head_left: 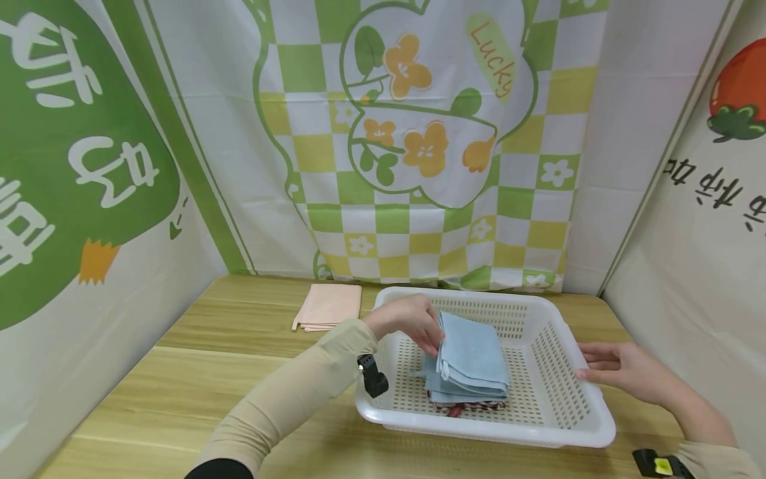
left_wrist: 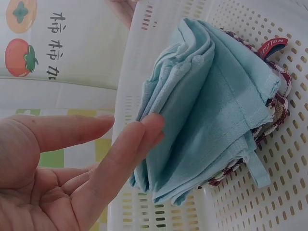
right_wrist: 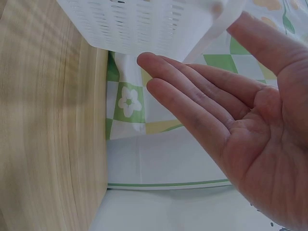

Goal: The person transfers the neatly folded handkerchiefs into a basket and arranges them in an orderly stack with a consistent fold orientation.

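Light blue folded cloths [head_left: 473, 346] lie stacked in a white plastic basket [head_left: 479, 434], the upper one tilted up at its left side. Beneath them shows the edge of a dark red patterned cloth [left_wrist: 279, 113] with a red label [left_wrist: 273, 46]. My left hand [head_left: 411, 322] reaches over the basket's left side, its fingertips at the upper cloth's folded edge. In the left wrist view the thumb stands apart from the fingers, with no cloth between them. My right hand [head_left: 634, 371] is at the basket's right outer side, fingers extended and thumb by the rim.
A folded pale pink cloth [head_left: 330, 306] lies on the wooden table [head_left: 197, 379], behind and left of the basket. A printed curtain [head_left: 419, 226] hangs along the table's back edge, with light panels at both sides.
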### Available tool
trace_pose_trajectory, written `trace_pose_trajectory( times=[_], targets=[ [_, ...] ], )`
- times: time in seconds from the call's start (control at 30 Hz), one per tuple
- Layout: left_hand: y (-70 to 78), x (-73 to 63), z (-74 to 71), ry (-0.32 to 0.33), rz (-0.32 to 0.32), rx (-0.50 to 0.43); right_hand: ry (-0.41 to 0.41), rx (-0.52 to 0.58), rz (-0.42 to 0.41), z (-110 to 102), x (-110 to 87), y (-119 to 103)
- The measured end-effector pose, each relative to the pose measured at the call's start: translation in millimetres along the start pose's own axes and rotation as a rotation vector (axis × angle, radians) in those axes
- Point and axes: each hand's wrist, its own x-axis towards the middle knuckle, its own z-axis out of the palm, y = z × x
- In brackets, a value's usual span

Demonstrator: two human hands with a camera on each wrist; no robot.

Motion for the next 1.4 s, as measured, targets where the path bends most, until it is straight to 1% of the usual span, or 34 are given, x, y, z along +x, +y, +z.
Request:
trace_pose_trajectory(
  times=[0.1,0.27,0.4,0.5,0.77,0.87,1.0,1.13,1.3,1.4],
  targets=[
    [-0.2,0.1,-1.1,0.002,0.005,0.023,-0.003,0.004,-0.001,0,0.4,0],
    [-0.8,-0.1,-4.1,0.024,0.009,0.058,-0.003,0.006,-0.003,0,0.7,1],
    [-0.1,-3.3,-7.4,0.043,0.016,0.090,0.001,0.000,-0.001,0,0.9,1],
    [0.7,-6.7,-10.5,0.053,0.036,0.112,0.001,-0.001,0.009,1,0.7,1],
    [1.4,-13.0,-20.4,0.092,0.091,0.092,0.005,-0.007,0.026,1,0.2,-1],
    [1.8,-16.1,-23.9,0.094,0.097,0.086,0.010,-0.018,0.029,1,-0.2,-1],
    [3.9,-22.5,-28.3,0.092,0.097,0.108,0.014,-0.023,0.030,1,-0.4,-1],
    [3.0,-25.8,-33.4,0.097,0.105,0.126,0.016,-0.023,0.028,0,-0.5,-1],
    [0.0,-29.1,-38.6,0.117,0.112,0.119,0.016,-0.019,0.024,1,-0.9,-1],
    [-2.4,-31.3,-41.2,0.133,0.110,0.095,0.013,-0.015,0.022,0,-0.8,-2]
  ],
)
